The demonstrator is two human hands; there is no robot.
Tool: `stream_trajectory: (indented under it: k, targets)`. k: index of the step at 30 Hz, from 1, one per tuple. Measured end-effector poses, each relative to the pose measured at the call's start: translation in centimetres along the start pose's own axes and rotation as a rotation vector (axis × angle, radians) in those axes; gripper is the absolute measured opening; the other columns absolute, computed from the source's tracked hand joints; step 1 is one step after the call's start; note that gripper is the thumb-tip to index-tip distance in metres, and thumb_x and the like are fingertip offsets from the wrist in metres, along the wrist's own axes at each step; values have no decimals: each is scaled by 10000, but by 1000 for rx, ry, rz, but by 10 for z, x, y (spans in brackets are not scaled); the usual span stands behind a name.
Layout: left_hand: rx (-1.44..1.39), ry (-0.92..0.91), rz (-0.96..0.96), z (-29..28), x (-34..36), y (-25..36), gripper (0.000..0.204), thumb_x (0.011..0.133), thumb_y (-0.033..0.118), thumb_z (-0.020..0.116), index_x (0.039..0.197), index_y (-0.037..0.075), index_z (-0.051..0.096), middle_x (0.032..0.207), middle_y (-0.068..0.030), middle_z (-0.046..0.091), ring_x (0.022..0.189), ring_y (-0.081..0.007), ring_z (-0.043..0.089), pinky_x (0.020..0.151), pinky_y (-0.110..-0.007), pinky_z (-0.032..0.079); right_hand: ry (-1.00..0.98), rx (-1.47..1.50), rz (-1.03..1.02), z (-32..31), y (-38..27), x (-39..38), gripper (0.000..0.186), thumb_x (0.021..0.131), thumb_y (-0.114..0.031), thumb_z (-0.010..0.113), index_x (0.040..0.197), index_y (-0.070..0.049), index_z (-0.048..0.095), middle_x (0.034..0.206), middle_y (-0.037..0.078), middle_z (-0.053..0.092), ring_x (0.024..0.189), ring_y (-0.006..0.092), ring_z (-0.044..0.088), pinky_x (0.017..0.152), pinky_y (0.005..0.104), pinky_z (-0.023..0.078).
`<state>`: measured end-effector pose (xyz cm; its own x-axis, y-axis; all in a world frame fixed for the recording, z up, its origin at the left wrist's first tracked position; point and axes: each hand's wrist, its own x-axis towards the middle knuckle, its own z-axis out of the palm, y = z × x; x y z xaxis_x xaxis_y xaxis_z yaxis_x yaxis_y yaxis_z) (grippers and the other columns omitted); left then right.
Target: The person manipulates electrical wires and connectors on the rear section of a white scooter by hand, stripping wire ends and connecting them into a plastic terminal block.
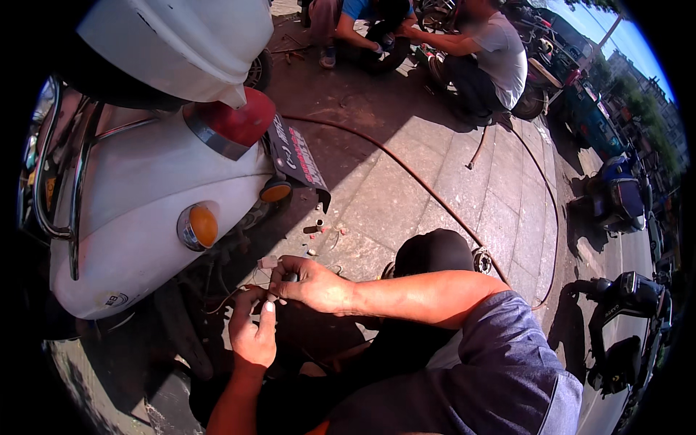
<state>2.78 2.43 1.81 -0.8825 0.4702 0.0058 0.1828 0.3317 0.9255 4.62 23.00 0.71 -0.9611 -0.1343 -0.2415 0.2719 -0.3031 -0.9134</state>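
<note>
Blue-grey sleeve [500,355] closest, right arm reaching left. White scooter [145,203] fills the left side of the pavement [449,167]; white top case [174,43] above its red tail light [250,119]. Two co-workers, one in grey [504,58], one in blue [355,9], crouched toward the pavement's far edge. Red-brown hose [413,174] runs from the scooter's rear past the dark knee [435,254]. Right hand [315,285]: thumb and fingers pinched together, can't tell on what. Left hand [252,337]: fingertips right at the other hand's, can't tell if grip is closed. Pale connector [267,262] just beyond right fingertips, near scooter's lower flank. Thin wire [228,299] by left fingers. Small red bit [344,231] on pavement beyond.
</note>
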Motion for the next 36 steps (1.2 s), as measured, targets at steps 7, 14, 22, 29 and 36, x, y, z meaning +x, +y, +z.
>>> stream_trajectory:
  k: [7, 14, 22, 29, 36]
  targets:
    - [-318, -85, 42, 9, 5, -25, 418, 1074, 95, 631, 1465, 3, 515, 1303, -78, 607, 1135, -155, 596, 1013, -314, 500, -85, 157, 9, 16, -14, 2, 121, 1038, -143, 711, 1028, -52, 632, 865, 26, 685, 664, 86, 560, 574, 266, 443]
    - [-601, -74, -71, 9, 13, -16, 225, 1072, 90, 626, 1267, -13, 583, 1059, -74, 671, 924, -155, 674, 916, -336, 573, -40, 191, 88, 10, -38, 5, 147, 1069, -173, 705, 1066, -43, 636, 964, 68, 761, 717, 79, 618, 593, 223, 470]
    - [-784, -55, -236, -15, 10, -26, 206, 1039, 128, 730, 1196, -2, 699, 998, -36, 684, 826, -112, 633, 716, -324, 601, 92, 80, 121, 1, -33, 13, 190, 1077, -221, 699, 1125, -38, 705, 1041, 36, 771, 833, 43, 606, 633, 201, 487]
    - [-851, -10, -258, -17, 14, -26, 194, 1014, 76, 712, 1166, -43, 716, 928, -55, 707, 797, -117, 653, 766, -285, 545, 150, -745, -551, 2, -22, 8, 211, 930, -31, 819, 1122, -52, 734, 996, 37, 742, 789, 143, 685, 698, 273, 572]
    - [-709, -76, -217, -15, 12, -31, 226, 1044, 27, 624, 1247, -54, 680, 1019, -87, 716, 886, -169, 708, 874, -383, 625, 1, -1351, -1017, 1, -27, 14, 436, 716, -52, 822, 1139, -157, 813, 962, 47, 744, 856, 266, 737, 710, 361, 627]
